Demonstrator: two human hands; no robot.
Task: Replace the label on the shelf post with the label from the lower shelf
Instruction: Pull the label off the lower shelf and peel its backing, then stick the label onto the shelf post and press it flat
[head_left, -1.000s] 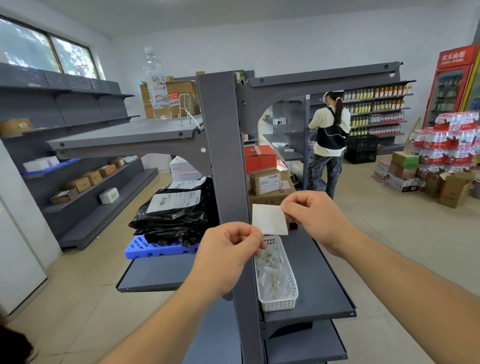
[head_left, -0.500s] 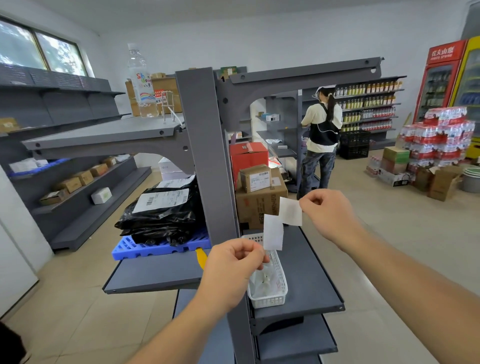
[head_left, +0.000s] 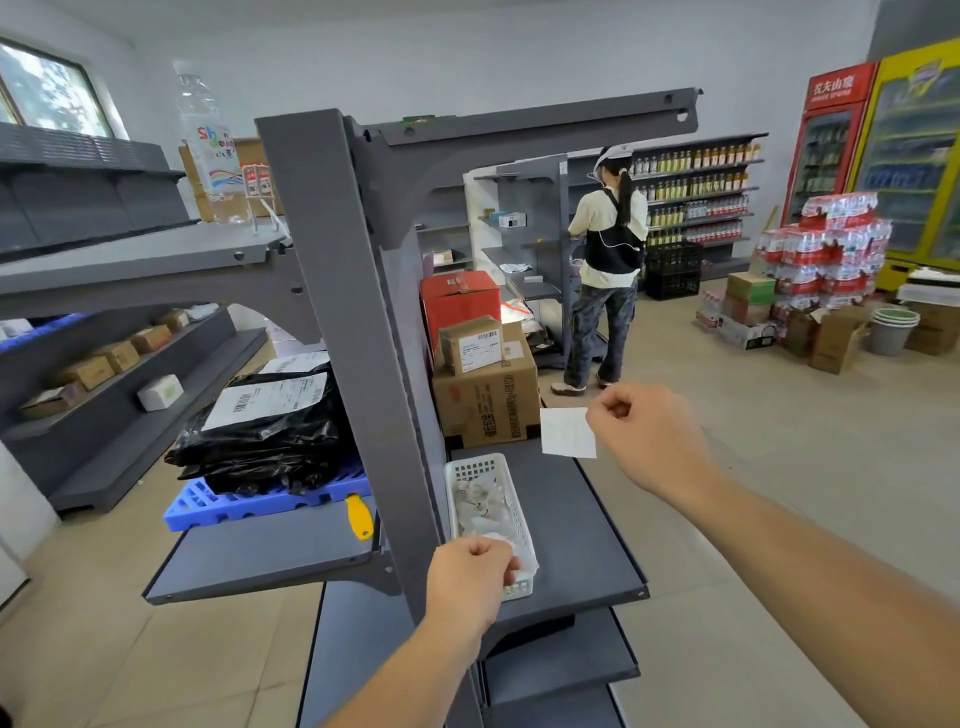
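Note:
The grey shelf post rises through the middle of the view, and its face looks bare. To the right of the post, above the lower shelf, my right hand pinches a white square label by its right edge. A white plastic basket of crumpled paper scraps sits on that shelf beside the post. My left hand is at the basket's near end with its fingers closed. A white paper strip shows at its fingertips.
Black parcel bags lie on a blue pallet left of the post, beside a yellow knife handle. Cardboard boxes stand at the shelf's back. A person stands at the far shelves. Water packs and fridges stand at the right.
The two white pieces have come apart. My left hand dropped with the strip to the basket, while my right hand carried the label further right.

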